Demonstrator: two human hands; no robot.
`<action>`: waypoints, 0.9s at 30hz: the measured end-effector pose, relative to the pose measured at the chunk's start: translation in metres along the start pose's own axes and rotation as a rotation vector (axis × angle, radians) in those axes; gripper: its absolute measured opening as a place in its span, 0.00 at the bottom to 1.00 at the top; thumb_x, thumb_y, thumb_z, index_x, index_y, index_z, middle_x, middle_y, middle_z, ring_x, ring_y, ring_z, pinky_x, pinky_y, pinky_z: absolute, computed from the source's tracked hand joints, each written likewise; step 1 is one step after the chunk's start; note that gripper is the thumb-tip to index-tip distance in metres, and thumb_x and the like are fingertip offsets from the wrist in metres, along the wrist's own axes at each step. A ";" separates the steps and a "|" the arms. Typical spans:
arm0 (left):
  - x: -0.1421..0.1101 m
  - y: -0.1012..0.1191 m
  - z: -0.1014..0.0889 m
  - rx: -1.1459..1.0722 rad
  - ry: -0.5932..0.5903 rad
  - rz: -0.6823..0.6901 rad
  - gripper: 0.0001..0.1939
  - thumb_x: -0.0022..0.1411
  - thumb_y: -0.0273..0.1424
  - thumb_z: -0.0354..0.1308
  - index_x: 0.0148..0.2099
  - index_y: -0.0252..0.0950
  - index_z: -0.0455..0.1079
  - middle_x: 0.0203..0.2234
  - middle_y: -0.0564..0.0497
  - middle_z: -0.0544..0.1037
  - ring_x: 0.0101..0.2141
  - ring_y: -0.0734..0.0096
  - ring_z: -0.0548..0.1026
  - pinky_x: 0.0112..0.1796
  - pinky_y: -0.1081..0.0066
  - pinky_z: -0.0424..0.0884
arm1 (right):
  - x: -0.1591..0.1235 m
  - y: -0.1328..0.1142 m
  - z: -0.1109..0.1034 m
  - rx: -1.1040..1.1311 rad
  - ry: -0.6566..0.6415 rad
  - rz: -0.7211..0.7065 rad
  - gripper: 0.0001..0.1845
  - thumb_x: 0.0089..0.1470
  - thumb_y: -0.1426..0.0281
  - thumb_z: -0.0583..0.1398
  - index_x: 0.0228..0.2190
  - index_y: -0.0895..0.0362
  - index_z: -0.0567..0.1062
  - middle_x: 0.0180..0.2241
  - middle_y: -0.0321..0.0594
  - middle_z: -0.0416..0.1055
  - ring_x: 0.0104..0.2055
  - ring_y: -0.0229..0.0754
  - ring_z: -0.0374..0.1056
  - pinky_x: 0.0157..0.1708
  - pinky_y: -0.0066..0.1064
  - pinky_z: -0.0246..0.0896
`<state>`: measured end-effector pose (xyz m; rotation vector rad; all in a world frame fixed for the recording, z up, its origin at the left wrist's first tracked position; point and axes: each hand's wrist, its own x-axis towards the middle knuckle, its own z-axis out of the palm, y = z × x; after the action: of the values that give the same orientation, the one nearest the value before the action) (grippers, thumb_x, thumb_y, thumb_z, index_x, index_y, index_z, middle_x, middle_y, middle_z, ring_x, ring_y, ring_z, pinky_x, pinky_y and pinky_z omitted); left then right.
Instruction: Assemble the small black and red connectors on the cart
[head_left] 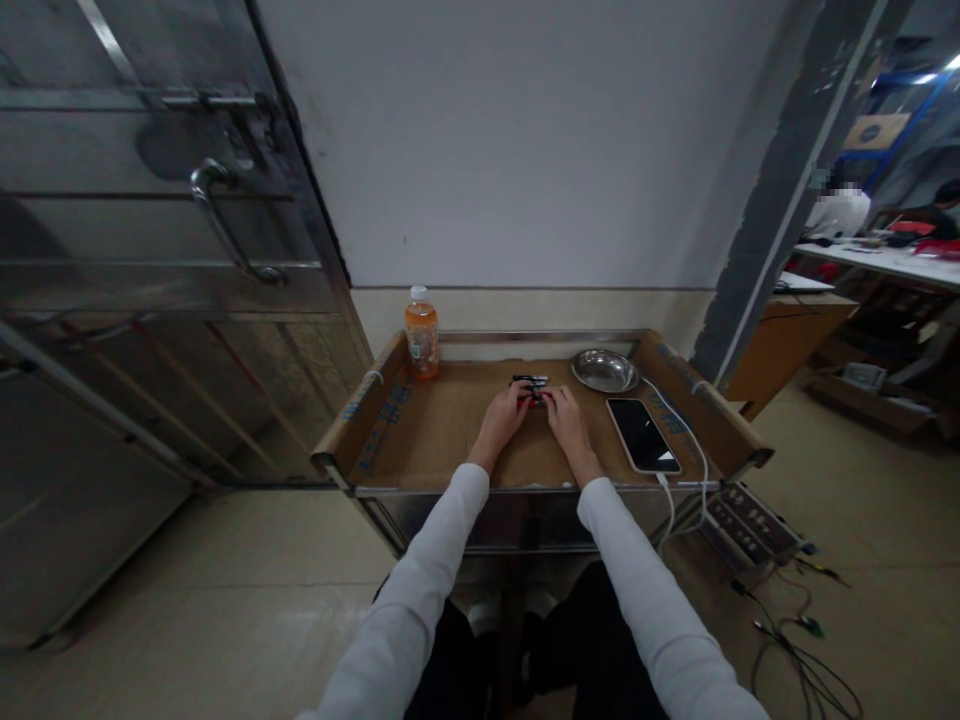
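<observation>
My left hand (506, 412) and my right hand (564, 412) are close together over the middle of a cardboard-lined tray top (442, 430). Between their fingertips are small dark pieces (531, 380) with some red and silver showing. They are too small to name. The fingers of both hands are bent and pressed together around these pieces, and the fingertips partly cover them. A shallow metal dish (604, 370) lies beyond my right hand, towards the back right.
A phone (643, 436) with a white cable (703, 460) lies on the right. An orange drink bottle (422, 335) stands at the back left. Raised cardboard sides (367, 405) edge the cart. Loose cables (795, 650) and a metal box (754, 525) are on the floor.
</observation>
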<state>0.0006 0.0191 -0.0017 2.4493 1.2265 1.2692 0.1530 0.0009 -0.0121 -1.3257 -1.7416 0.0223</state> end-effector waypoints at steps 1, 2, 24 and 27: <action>0.000 0.000 0.000 0.025 -0.022 -0.003 0.13 0.64 0.27 0.52 0.51 0.37 0.62 0.41 0.46 0.76 0.43 0.66 0.74 0.45 0.65 0.69 | 0.000 0.000 -0.002 -0.019 0.027 0.031 0.16 0.63 0.68 0.46 0.41 0.56 0.73 0.40 0.46 0.70 0.43 0.43 0.67 0.45 0.34 0.62; 0.000 0.000 0.000 0.054 -0.053 -0.005 0.13 0.63 0.27 0.53 0.50 0.37 0.63 0.41 0.46 0.76 0.42 0.65 0.74 0.45 0.65 0.69 | 0.000 0.000 -0.003 -0.038 0.055 0.060 0.17 0.63 0.67 0.46 0.41 0.57 0.73 0.40 0.46 0.70 0.42 0.43 0.67 0.44 0.34 0.61; 0.001 0.002 -0.003 0.234 -0.032 0.031 0.08 0.65 0.34 0.52 0.42 0.37 0.69 0.38 0.47 0.76 0.40 0.64 0.72 0.42 0.66 0.65 | -0.001 -0.004 -0.008 -0.227 0.029 0.019 0.16 0.62 0.70 0.48 0.39 0.58 0.74 0.38 0.45 0.73 0.41 0.44 0.66 0.43 0.34 0.56; 0.000 0.003 -0.004 0.235 -0.030 0.038 0.09 0.65 0.34 0.51 0.42 0.37 0.69 0.38 0.47 0.76 0.40 0.65 0.72 0.43 0.66 0.64 | -0.001 -0.003 -0.008 -0.155 0.042 0.012 0.16 0.63 0.70 0.47 0.39 0.58 0.74 0.39 0.46 0.74 0.42 0.44 0.66 0.44 0.34 0.57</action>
<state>-0.0002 0.0165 0.0019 2.6534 1.3997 1.1513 0.1561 -0.0046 -0.0063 -1.4384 -1.7285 -0.1353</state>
